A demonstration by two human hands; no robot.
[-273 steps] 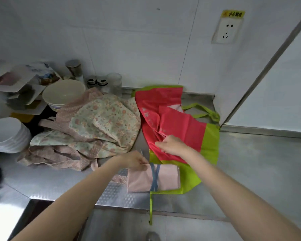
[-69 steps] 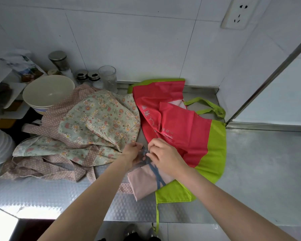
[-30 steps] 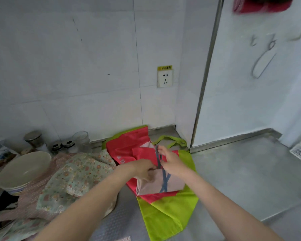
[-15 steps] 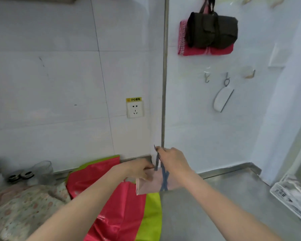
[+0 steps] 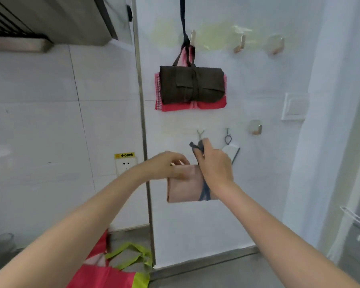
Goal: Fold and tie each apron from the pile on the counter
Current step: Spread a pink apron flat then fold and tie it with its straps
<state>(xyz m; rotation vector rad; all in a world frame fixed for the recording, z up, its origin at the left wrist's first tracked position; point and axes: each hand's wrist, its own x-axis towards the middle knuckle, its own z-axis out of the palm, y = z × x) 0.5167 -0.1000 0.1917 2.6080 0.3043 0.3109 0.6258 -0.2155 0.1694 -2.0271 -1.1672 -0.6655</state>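
I hold a folded pink apron [image 5: 184, 187], tied with a blue strap, up in the air in front of the white wall. My left hand [image 5: 168, 166] pinches its top left edge. My right hand [image 5: 213, 165] grips the blue strap loop [image 5: 195, 146] at the top, close under a small wire hook [image 5: 200, 133]. A red and lime-green apron [image 5: 110, 275] lies on the counter at the bottom left.
A folded dark apron [image 5: 191, 85] over a red one [image 5: 208, 104] hangs from a hook [image 5: 192, 39] higher up. More hooks [image 5: 240, 43] and a white scraper [image 5: 231, 152] are on the wall. A socket [image 5: 125, 164] sits left of the metal corner strip [image 5: 142, 121].
The tied pink apron was lifted off the counter and raised toward the wall hooks. My view swung up and right, so the floral apron pile is out of view.
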